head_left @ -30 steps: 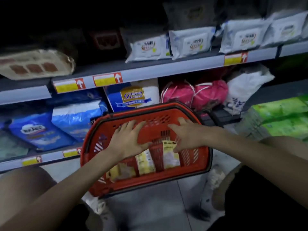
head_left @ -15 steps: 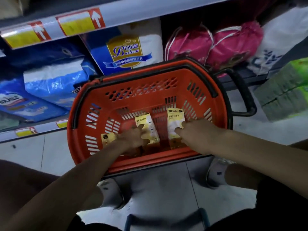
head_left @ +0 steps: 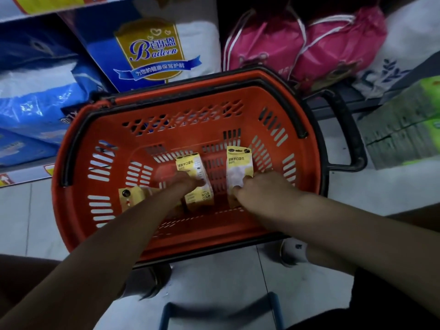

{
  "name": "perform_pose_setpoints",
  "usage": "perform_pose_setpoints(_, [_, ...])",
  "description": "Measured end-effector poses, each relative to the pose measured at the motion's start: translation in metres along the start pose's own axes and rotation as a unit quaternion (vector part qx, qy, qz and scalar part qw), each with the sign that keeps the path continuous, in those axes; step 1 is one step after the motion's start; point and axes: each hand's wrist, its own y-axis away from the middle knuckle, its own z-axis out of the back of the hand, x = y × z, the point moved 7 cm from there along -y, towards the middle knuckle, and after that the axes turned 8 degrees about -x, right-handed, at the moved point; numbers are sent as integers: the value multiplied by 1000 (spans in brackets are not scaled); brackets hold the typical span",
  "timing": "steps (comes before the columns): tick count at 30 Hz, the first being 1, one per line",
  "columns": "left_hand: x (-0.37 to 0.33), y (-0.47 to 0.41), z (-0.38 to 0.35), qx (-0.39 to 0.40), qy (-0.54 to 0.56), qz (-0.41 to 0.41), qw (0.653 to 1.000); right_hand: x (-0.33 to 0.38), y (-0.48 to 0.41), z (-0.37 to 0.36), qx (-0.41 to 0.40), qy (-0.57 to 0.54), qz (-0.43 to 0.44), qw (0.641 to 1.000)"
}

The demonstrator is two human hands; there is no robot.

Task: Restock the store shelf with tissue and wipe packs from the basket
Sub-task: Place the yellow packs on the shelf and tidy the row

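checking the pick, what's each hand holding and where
Left hand grips the middle yellow plastic wipe pack at mid-body; right hand grips the right yellow-and-white wipe pack by its near end.

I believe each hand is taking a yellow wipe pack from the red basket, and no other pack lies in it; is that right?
Not quite: left hand grips the middle pack, right hand the right pack, but the head view shows a third pack at the basket's left.
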Motion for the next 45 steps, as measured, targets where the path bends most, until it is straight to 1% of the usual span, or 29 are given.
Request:
perform_pose_setpoints(3, [1, -12, -5, 2, 46, 30, 998, 0, 2, 3, -9, -12, 4, 1000])
perform_pose_setpoints(7, [-1, -22, -10, 29, 76, 52, 995, 1, 3, 4, -25, -18, 5, 1000])
perform_pose_setpoints(9, [-3, -19, -11, 44, 83, 61, 994, 1, 4, 3, -28, -19, 5, 999])
perform_pose_setpoints(13, [-5, -12, -6, 24, 58, 61, 996, 2, 5, 4, -20, -31, 6, 999])
perform_pose_setpoints(16, [-11, -1, -13, 66, 80, 75, 992, 3, 4, 3, -17, -29, 4, 999])
perform_pose_setpoints(18, [-13, 5, -14, 75, 95, 75, 990, 4, 4, 3, -11, -27, 4, 1000])
perform_pose_setpoints(23, [-17, 21, 7, 67, 56, 53, 995, 5, 1, 6, 9, -5, 2, 1000])
perform_pose_setpoints(25, [-18, 26, 18, 49, 59, 53, 996, 8, -1, 6, 20, 5, 2, 1000])
perform_pose_setpoints(27, [-18, 33, 26, 53, 55, 47, 996, 11, -2, 5, 29, 9, 1, 1000])
perform_pose_setpoints(31, [-16, 46, 51, 44, 124, 49, 990, 14, -3, 5, 33, 16, -6, 999])
perform_pose_setpoints(34, [-26, 73, 78, 29, 172, 6, 985, 19, -7, 8, 44, 20, -19, 999])
perform_pose_setpoints(36, [-32, 97, 99, 34, 176, -18, 984, 23, -11, 12, 46, 24, -36, 998])
perform_pose_setpoints(39, [-39, 130, 132, 35, 190, -51, 980, 26, -17, 29, 8, 7, -83, 996])
perform_pose_setpoints(41, [-39, 154, 154, 21, 212, -78, 974, 23, -17, 43, -19, -18, -115, 993])
perform_pose_setpoints(43, [-35, 170, 170, 2, 248, -110, 963, 17, -15, 61, -65, -47, -157, 984])
perform_pose_setpoints(45, [-31, 182, 177, -10, 301, -125, 945, 9, -10, 77, -124, -97, -193, 969])
